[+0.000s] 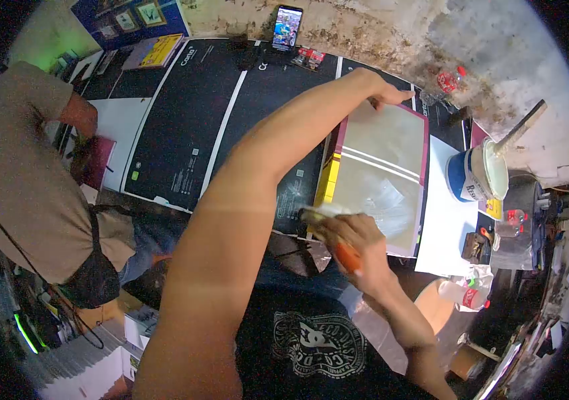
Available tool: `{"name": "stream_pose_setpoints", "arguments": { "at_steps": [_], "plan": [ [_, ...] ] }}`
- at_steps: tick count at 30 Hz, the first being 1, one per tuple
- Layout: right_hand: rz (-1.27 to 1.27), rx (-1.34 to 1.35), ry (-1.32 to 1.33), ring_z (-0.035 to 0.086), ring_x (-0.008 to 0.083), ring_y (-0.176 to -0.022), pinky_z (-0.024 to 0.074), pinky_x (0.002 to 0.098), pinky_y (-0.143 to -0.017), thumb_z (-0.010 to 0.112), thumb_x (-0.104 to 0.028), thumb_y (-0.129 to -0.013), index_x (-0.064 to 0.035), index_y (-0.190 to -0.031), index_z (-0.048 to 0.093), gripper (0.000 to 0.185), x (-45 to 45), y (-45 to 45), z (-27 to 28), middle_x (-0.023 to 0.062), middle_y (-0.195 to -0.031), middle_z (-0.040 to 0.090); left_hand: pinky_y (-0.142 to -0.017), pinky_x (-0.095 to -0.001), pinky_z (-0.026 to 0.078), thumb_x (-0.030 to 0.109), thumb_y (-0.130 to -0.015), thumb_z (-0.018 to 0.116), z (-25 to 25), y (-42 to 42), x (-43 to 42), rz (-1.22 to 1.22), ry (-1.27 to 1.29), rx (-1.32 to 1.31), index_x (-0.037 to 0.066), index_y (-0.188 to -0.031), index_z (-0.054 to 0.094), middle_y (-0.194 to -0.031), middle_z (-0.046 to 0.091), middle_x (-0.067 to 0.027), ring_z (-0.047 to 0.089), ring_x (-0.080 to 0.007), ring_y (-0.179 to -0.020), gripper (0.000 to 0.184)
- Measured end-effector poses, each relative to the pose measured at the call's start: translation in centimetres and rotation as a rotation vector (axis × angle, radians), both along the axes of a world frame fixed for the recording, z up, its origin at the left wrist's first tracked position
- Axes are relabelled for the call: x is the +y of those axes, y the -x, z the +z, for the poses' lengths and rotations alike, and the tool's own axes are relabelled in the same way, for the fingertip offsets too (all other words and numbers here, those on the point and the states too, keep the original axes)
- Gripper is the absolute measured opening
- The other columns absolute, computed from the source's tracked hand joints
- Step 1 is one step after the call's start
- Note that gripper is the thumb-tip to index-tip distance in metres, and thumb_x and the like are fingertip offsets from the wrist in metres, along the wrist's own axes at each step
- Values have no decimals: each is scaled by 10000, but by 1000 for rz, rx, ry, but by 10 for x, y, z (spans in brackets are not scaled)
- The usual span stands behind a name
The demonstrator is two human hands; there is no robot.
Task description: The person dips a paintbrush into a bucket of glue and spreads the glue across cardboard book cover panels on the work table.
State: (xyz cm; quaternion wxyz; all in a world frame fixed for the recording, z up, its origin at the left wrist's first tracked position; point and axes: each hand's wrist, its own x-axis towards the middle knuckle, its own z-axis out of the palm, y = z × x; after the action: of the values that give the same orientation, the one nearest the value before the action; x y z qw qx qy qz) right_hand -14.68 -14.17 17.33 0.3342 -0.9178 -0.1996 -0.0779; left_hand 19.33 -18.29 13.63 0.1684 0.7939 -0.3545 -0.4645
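Observation:
A greyish-beige sheet (381, 140) with a magenta border lies in front of me, crossed by two white lines. A whitish wet-looking smear covers part of its near half. My left hand (384, 92) reaches across to the sheet's far edge, fingers stretched out, holding nothing. Close to the near left corner, my right hand (358, 243) is closed round an orange-handled brush (348, 257). Motion blurs the brush's head, and I cannot tell whether it touches the sheet. A yellow strip (329, 180) shows along the sheet's left edge.
Black cardboard (178, 127) covers the table. To the right stand a blue-and-white bucket (466, 177) with a stick in it and white paper (441, 233). A phone (287, 29) leans on the wall. Another person (38, 173) works at the left. Plastic bottles (464, 295) lie around.

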Motion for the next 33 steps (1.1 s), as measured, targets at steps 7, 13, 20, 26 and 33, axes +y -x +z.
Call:
{"name": "stream_pose_setpoints", "arguments": {
  "at_steps": [7,13,20,26,33],
  "plan": [
    [-345,-181,225,560,363,-942,433,425,-842,594,-15,-671,-22,-1045,619,374,-46,-53,-13,182,-1037,610,-1113,-495,184,818,-793,94,-6,14,4,-21,79,-153,132,-1428,335,-1447,385,-121,246,-304,-1391,966],
    [-62,-35,44,588,342,-838,467,408,-751,566,-1,-698,-55,-907,618,222,9,5,-22,139,-918,632,-1109,-484,204,816,-796,105,-6,6,8,-1,27,-197,60,-1326,491,-1445,377,-156,316,-314,-1359,1000],
    [-202,-302,198,600,315,-844,479,374,-748,536,53,-752,-25,-888,633,184,-30,-24,17,151,-937,641,-1117,-462,207,812,-797,93,22,30,29,-41,38,-342,71,-1370,436,-1462,350,-147,289,-305,-1373,997],
    [-158,-17,95,554,394,-945,441,466,-847,538,-46,-714,-14,-990,604,286,-10,-6,-32,204,-1001,599,-1112,-575,75,805,-800,64,25,42,28,41,30,-475,199,-1386,432,-1482,333,-75,226,-290,-1402,920],
    [-83,-194,74,593,317,-862,459,405,-797,654,-90,-709,-63,-950,625,245,-15,18,31,105,-946,643,-1101,-590,52,814,-788,40,24,40,25,37,-30,-416,134,-1172,637,-1441,404,-88,282,-278,-1382,983]
  ]
}}
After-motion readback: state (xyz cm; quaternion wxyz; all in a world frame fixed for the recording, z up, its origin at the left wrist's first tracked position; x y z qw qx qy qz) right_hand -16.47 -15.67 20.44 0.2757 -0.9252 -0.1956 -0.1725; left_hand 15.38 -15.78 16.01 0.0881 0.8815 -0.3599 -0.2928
